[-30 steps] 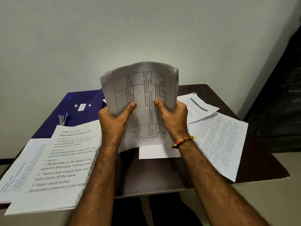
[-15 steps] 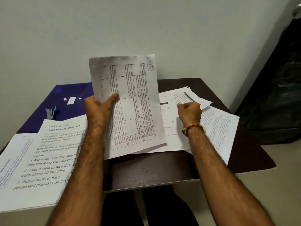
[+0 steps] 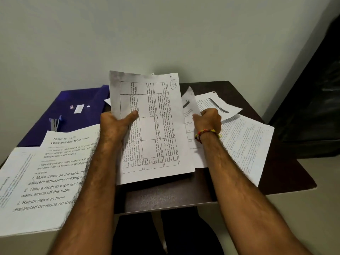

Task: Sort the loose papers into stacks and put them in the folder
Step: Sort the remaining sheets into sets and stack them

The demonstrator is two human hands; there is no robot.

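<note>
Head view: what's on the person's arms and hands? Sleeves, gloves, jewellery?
Both forearms are bare, with no sleeves in view, and they show visible hair. No gloves on the left hand or the right hand, and no rings on the fingers that show. The right wrist carries a bracelet of red, yellow and dark beads or thread. The left wrist has nothing on it.

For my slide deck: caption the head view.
Left hand holds a table-printed stack upright while right hand pinches a sheet off the desk.
</note>
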